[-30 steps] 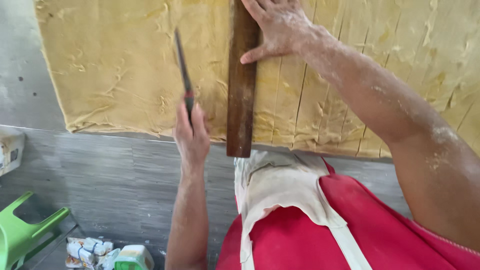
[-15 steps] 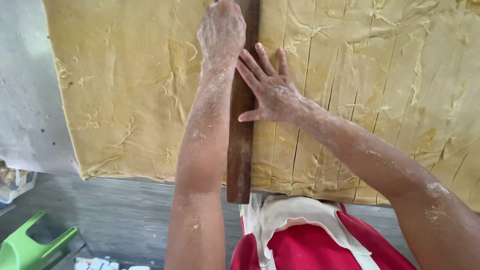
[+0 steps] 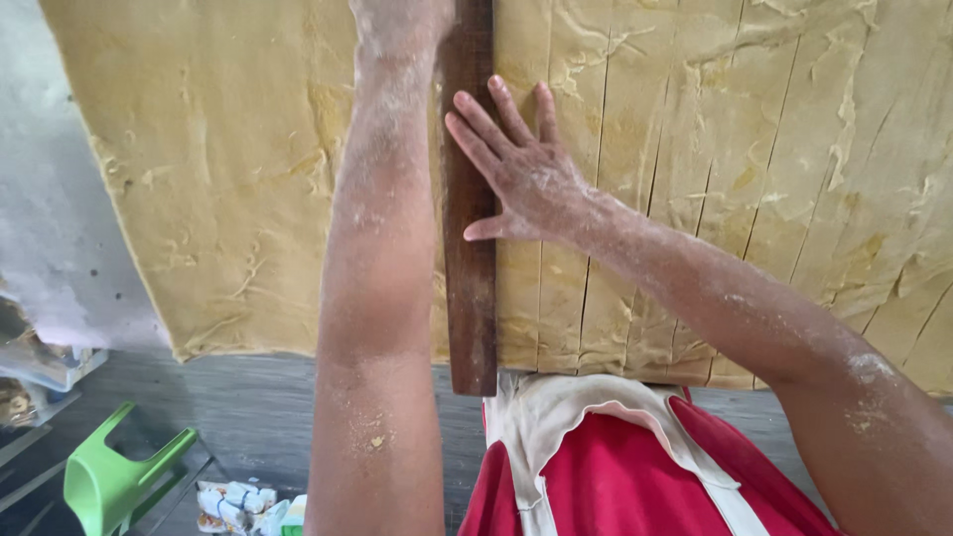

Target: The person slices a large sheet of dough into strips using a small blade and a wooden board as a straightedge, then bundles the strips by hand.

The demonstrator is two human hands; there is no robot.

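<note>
A wide sheet of yellow dough [image 3: 228,169] covers the work surface; its right part is cut into long narrow strips [image 3: 695,149]. A dark wooden straightedge [image 3: 470,298] lies lengthwise on the dough, its near end over the dough's front edge. My right hand [image 3: 521,174] presses flat on the straightedge and the strip beside it, fingers spread. My floured left arm reaches along the straightedge's left side. My left hand [image 3: 397,18] is at the frame's top edge with its fingers cut off; no knife shows.
A grey board [image 3: 228,417] runs under the dough's front edge. A green plastic stool [image 3: 109,481] and small wrapped packs [image 3: 238,501] sit low at left. My red apron with a cream bib [image 3: 615,467] fills the bottom right.
A second ago my left hand held a dark knife near the dough's front edge; it has since travelled along the straightedge to the far end. My right hand slid nearer on the straightedge.
</note>
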